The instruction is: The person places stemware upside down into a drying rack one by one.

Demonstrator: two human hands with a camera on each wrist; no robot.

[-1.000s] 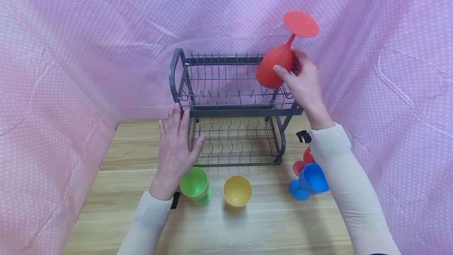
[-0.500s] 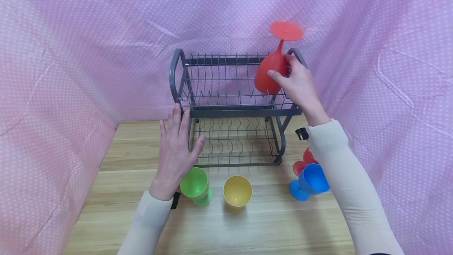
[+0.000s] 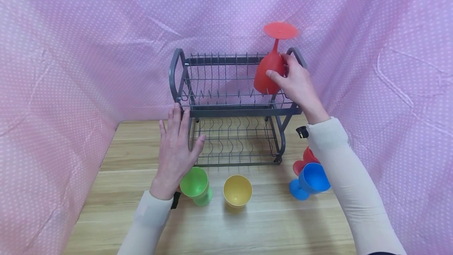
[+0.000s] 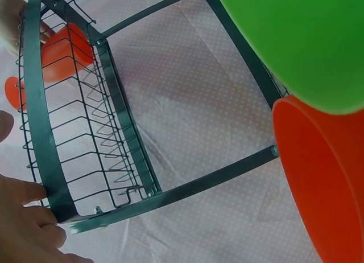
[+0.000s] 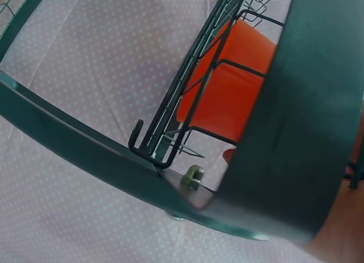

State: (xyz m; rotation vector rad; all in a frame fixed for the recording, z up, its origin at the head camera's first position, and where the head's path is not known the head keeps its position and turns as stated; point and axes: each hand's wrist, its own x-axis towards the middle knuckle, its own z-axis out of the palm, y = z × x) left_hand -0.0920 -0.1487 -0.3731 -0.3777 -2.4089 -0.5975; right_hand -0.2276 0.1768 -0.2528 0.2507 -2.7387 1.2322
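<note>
Upside down, a red plastic goblet (image 3: 267, 74) stands in the right end of the upper tier of a dark metal dish rack (image 3: 233, 112), its round foot up top. My right hand (image 3: 299, 85) grips its bowl, thumb at the front and fingers behind. Through the wires, the goblet's bowl (image 4: 63, 53) also shows in the left wrist view. My left hand (image 3: 173, 150) lies with straight fingers, tips at the rack's front left corner. The right wrist view has the red bowl (image 5: 227, 86) behind the rack's bars, with most of the hand hidden.
On the wooden table before the rack stand a green goblet (image 3: 194, 183) and a yellow goblet (image 3: 237, 192). A blue goblet (image 3: 313, 179) and another red goblet (image 3: 299, 167) are at the right, partly behind the sleeve. An orange goblet (image 4: 318, 177) is beside the green one.
My right hand has brought the red goblet down and left into the upper tier, turning it from tilted to nearly vertical. The left hand has stayed in place.
</note>
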